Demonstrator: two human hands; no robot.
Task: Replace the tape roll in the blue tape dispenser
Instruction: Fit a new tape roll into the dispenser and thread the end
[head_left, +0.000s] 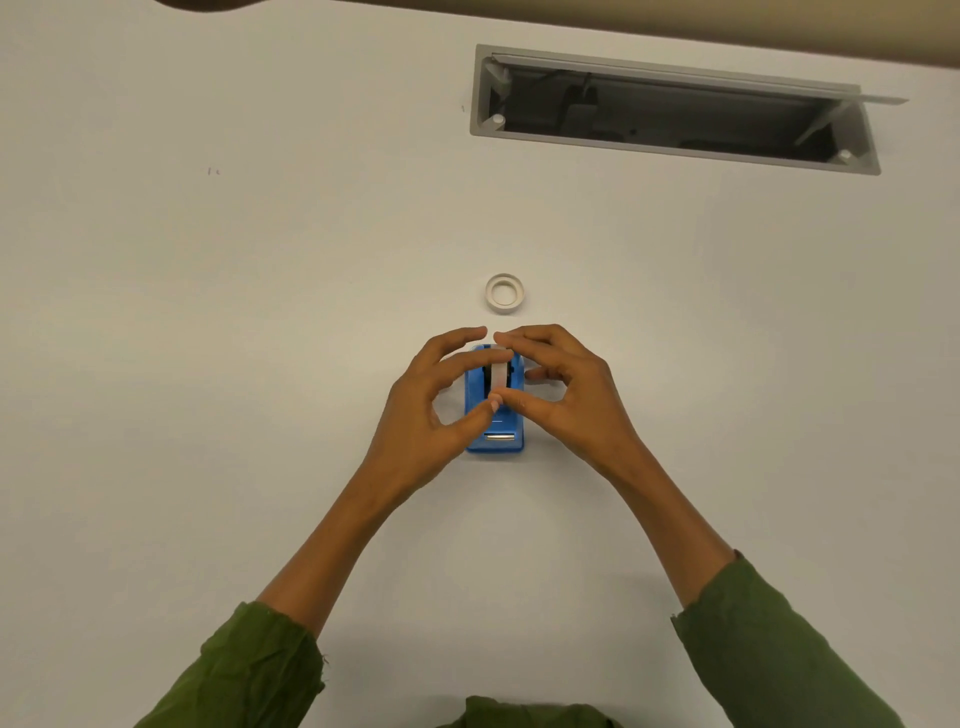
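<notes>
The blue tape dispenser (496, 436) stands on the white table (260, 312), its metal cutter facing me. A white tape roll (500, 375) sits upright in its slot. My left hand (431, 410) and my right hand (561, 389) curve over the dispenser from either side. Both thumbs and forefingers pinch the roll at its top and at its near edge. A second roll (505, 294), a thin white ring, lies flat on the table just beyond the dispenser.
A grey recessed cable tray (675, 109) with its lid open is set into the table at the far right. The table's far edge runs along the top of the view. Green sleeves cover both forearms.
</notes>
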